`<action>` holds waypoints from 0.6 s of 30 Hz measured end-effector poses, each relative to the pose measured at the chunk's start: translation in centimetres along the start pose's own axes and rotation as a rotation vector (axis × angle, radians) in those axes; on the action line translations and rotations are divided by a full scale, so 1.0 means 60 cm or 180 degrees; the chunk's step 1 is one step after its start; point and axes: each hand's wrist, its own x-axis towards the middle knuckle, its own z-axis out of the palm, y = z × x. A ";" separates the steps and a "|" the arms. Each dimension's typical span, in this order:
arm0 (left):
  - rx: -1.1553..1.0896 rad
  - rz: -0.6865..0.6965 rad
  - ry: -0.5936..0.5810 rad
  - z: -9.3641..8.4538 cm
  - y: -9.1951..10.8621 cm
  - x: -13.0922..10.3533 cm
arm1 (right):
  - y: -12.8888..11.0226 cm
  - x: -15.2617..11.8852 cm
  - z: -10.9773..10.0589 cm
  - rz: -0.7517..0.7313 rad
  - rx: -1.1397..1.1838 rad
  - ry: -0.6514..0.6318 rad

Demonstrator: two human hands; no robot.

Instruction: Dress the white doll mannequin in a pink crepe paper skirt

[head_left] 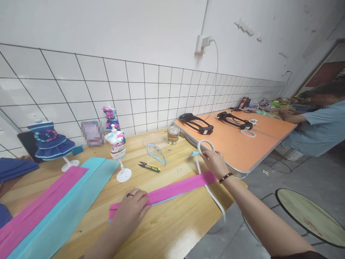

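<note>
Pink strip (179,187): long, flat, pale-blue edge showing; lies nearer the wearer than the yellow snips (150,167). Left hand (134,205) atop it, grip undeterminable. Right hand (215,163), right of snips, pinches white tape roll (199,147).

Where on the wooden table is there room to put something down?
There's bare wood in front of the pink strip, between the left hand and the white tape's loose end. A smaller patch sits between the yellow snips and that strip. It's crowded at the left, with cloth and little dress forms, and around the right hand.
</note>
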 end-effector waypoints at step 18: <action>-0.0663 -0.1262 -0.0507 -0.047 -0.062 -0.075 | -0.026 0.007 -0.016 -0.0694 0.0031 0.0322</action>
